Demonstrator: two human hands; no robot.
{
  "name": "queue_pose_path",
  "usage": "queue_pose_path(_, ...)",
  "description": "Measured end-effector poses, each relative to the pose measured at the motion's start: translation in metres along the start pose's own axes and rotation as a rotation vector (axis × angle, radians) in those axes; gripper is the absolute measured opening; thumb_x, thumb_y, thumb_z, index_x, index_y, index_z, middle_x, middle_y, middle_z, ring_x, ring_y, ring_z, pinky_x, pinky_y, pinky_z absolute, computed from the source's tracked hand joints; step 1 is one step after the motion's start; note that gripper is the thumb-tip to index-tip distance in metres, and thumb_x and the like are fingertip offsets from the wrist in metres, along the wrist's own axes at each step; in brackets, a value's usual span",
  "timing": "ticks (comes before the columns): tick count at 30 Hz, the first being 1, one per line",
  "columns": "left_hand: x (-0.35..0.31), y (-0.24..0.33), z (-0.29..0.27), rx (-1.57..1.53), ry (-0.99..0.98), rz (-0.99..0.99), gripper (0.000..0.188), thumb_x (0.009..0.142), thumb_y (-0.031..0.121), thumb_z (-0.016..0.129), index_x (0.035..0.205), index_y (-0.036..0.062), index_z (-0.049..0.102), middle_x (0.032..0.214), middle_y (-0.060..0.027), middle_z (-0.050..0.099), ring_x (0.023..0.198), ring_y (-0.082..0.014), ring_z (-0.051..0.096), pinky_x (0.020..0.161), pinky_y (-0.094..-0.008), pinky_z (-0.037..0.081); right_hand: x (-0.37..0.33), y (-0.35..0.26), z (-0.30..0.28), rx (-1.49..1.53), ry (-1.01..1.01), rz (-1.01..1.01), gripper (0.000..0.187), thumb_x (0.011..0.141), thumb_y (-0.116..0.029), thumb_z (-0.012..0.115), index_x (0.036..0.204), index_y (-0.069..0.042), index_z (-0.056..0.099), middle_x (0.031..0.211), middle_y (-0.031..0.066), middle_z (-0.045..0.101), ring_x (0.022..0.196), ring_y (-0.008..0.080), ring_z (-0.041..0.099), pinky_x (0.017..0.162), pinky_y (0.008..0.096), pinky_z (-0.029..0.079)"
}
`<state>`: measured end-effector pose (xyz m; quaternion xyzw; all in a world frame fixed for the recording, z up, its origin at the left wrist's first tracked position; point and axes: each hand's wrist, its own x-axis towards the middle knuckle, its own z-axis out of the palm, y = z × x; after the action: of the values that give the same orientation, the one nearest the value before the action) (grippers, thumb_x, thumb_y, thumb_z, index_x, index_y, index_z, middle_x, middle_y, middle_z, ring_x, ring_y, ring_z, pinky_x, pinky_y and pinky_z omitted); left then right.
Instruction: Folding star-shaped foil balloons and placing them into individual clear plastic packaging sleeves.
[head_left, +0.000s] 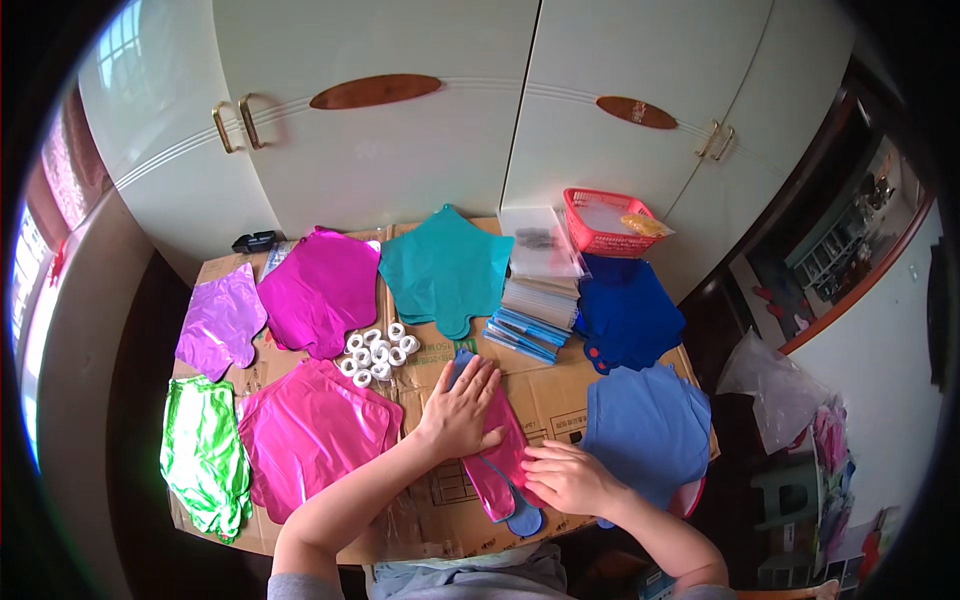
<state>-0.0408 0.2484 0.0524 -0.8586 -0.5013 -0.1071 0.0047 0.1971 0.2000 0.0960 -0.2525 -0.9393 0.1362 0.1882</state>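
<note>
Under the left hand, flat with fingers extended, and with the right hand half-curled at its edge, grip indeterminable, a folded, glossy pink foil piece showing blue at both ends lies on cardboard.

Left sleeve: plain grey fabric, hem above the bare forearm
Right sleeve: same grey, only a sliver in frame
Left forearm: bare, tapers to wrist
Right forearm: bare, same taper
Left hand: bare
Right hand: bare
Lap clothing: grey, creased, paler at upper edge
</note>
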Motion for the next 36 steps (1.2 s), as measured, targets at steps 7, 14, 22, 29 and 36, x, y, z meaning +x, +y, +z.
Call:
queue_pose_path(7,-0.006,0.000,-0.010,-0.069,0.034,-0.093,0.085,0.079,0.054,0.059,0.144,0.0038,0.035,0.152,-0.0195,0.027,0.145,-0.0360,0.015,0.115,-0.0544,0.012,0.024,-0.025,0.047,-0.215,0.113,0.158,0.027,0.079,-0.021,0.071,0.102,-0.007,0.064,0.101,0.0036,0.055,0.085,0.0218,0.055,0.077,0.0335,0.048)
queue_pose_path(14,-0.054,0.007,-0.018,-0.992,0.267,-0.543,0.089,0.079,0.012,0.072,0.147,0.0040,0.016,0.145,-0.0259,0.021,0.130,-0.0367,0.035,0.104,-0.0461,0.038,0.018,-0.021,0.055,-0.132,0.222,0.152,0.027,0.082,-0.020,0.068,0.106,-0.007,0.064,0.099,0.0036,0.056,0.087,0.0208,0.055,0.079,0.0337,0.048)
queue_pose_path(22,-0.045,0.007,-0.024,-1.261,0.046,-0.758,0.069,0.080,0.010,0.070,0.132,-0.0034,0.028,0.111,-0.0194,0.055,0.095,-0.0257,0.063,0.081,-0.0352,0.053,0.018,-0.019,0.058,-0.108,0.210,0.146,0.025,0.083,-0.019,0.068,0.105,-0.006,0.064,0.103,0.0062,0.056,0.096,0.0235,0.054,0.086,0.0354,0.046)
queue_pose_path(29,-0.039,0.014,-0.035,-0.476,-0.175,-0.491,0.039,0.071,0.035,0.074,0.082,-0.0002,0.063,0.071,-0.0197,0.066,0.071,-0.0358,0.067,0.067,-0.0436,0.055,0.021,-0.013,0.064,-0.088,0.220,0.095,0.025,0.083,-0.014,0.065,0.104,-0.002,0.063,0.106,0.0098,0.057,0.101,0.0258,0.053,0.090,0.0373,0.046)
queue_pose_path(36,-0.044,0.012,-0.033,-0.318,-0.012,-0.405,0.035,0.072,0.036,0.073,0.079,0.0032,0.063,0.072,-0.0141,0.064,0.079,-0.0321,0.065,0.069,-0.0415,0.054,0.038,-0.008,0.060,-0.066,0.234,0.061,0.021,0.081,-0.010,0.062,0.100,-0.001,0.063,0.105,0.0129,0.058,0.100,0.0281,0.056,0.089,0.0370,0.047)
